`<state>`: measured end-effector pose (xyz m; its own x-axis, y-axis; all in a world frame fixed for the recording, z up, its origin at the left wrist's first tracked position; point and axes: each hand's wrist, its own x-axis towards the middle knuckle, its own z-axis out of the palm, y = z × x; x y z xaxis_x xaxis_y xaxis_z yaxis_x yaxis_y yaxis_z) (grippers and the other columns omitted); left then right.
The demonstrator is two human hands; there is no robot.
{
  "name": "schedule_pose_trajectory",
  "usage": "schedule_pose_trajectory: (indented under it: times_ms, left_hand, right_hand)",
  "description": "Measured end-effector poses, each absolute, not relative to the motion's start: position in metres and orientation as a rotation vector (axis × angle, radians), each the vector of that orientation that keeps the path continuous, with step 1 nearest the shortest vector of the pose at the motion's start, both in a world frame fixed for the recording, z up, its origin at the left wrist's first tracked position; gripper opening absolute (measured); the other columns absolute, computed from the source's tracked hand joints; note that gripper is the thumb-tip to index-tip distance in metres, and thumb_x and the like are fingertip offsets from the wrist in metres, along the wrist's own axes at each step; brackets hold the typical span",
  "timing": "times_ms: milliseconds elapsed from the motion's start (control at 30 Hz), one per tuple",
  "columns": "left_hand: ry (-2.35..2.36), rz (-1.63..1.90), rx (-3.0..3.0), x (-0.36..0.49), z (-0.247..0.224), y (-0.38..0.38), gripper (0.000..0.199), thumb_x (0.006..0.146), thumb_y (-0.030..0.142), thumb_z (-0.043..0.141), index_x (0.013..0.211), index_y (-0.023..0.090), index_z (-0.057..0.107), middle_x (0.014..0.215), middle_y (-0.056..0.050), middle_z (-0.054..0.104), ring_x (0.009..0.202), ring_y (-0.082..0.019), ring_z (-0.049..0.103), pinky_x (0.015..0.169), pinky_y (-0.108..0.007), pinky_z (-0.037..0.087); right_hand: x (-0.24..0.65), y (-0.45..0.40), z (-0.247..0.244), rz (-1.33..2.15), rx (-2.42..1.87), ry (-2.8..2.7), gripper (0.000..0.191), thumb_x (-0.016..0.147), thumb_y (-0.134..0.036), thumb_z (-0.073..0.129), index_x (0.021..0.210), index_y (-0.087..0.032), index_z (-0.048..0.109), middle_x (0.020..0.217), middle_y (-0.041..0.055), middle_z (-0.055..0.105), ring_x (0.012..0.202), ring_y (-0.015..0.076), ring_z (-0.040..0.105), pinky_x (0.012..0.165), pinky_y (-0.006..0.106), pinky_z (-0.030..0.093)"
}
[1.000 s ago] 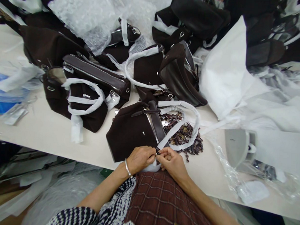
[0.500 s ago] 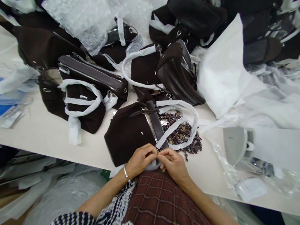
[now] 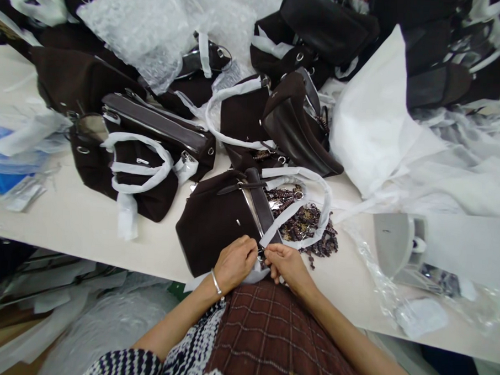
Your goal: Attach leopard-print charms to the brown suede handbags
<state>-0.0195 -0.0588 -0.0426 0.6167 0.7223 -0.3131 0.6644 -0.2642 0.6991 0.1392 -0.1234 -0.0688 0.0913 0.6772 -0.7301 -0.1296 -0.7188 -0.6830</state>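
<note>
A dark brown handbag (image 3: 215, 224) lies on its side at the table's front edge, its wrapped white handle (image 3: 326, 207) looping to the right. My left hand (image 3: 237, 262) rests at the bag's near corner with curled fingers, beside the metal ring. Just right of it, my right hand (image 3: 286, 265) pinches at the handle's near end; what its fingertips hold is too small to make out. Beaded brown tassels (image 3: 308, 223) are heaped partly under the handle loop.
More brown handbags (image 3: 153, 122) with wrapped handles crowd the left and back. White foam sheeting (image 3: 369, 115) stands at the right, near a grey tape dispenser (image 3: 392, 243). Bubble wrap (image 3: 132, 27) lies behind. Plastic sheets (image 3: 115, 325) lie below the table edge.
My hands were pinched together at the bag's corner and have moved slightly apart. My left hand has turned palm down over the corner. The view has shifted slightly.
</note>
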Motion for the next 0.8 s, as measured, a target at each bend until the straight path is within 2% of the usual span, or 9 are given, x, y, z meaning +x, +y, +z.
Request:
schedule_pose_trajectory:
  times_ms: [133, 433, 700, 800]
  left_hand:
    - [1.088, 0.013, 2.08, -0.012, -0.043, -0.057, 0.02, 0.092, 0.02, 0.041, 0.075, 0.021, 0.051, 0.081, 0.0, 0.054, 0.078, -0.014, 0.053, 0.072, -0.025, 0.039]
    - [1.136, 0.092, 1.939, -0.015, -0.056, -0.064, 0.018, 0.086, 0.012, 0.044, 0.07, 0.019, 0.048, 0.076, 0.001, 0.051, 0.07, -0.012, 0.051, 0.067, -0.024, 0.039]
    - [1.122, 0.184, 1.874, -0.013, -0.061, -0.064, 0.019, 0.088, 0.015, 0.043, 0.07, 0.019, 0.048, 0.077, 0.001, 0.051, 0.07, -0.012, 0.05, 0.068, -0.025, 0.039]
    - [1.124, 0.192, 1.873, -0.008, -0.065, -0.063, 0.019, 0.089, 0.015, 0.042, 0.071, 0.018, 0.049, 0.079, 0.0, 0.051, 0.072, -0.012, 0.05, 0.07, -0.025, 0.04]
  right_hand:
    - [0.139, -0.122, -0.067, 1.699, -1.764, -0.547, 0.032, 0.075, -0.046, 0.062, 0.082, -0.015, 0.061, 0.062, -0.0037, 0.061, 0.033, 0.0049, 0.047, 0.028, 0.015, 0.035]
    - [0.139, -0.122, -0.067, 1.716, -1.739, -0.51, 0.03, 0.075, -0.045, 0.061, 0.079, -0.015, 0.057, 0.059, -0.0054, 0.059, 0.032, 0.0047, 0.046, 0.028, 0.015, 0.034]
    - [0.138, -0.122, -0.067, 1.716, -1.765, -0.524, 0.031, 0.075, -0.047, 0.059, 0.078, -0.017, 0.056, 0.056, -0.006, 0.059, 0.031, 0.0049, 0.045, 0.028, 0.015, 0.033]
    - [0.137, -0.117, -0.065, 1.686, -1.81, -0.505, 0.032, 0.071, -0.046, 0.06, 0.084, -0.017, 0.056, 0.054, -0.0071, 0.057, 0.03, 0.0063, 0.044, 0.028, 0.017, 0.031]
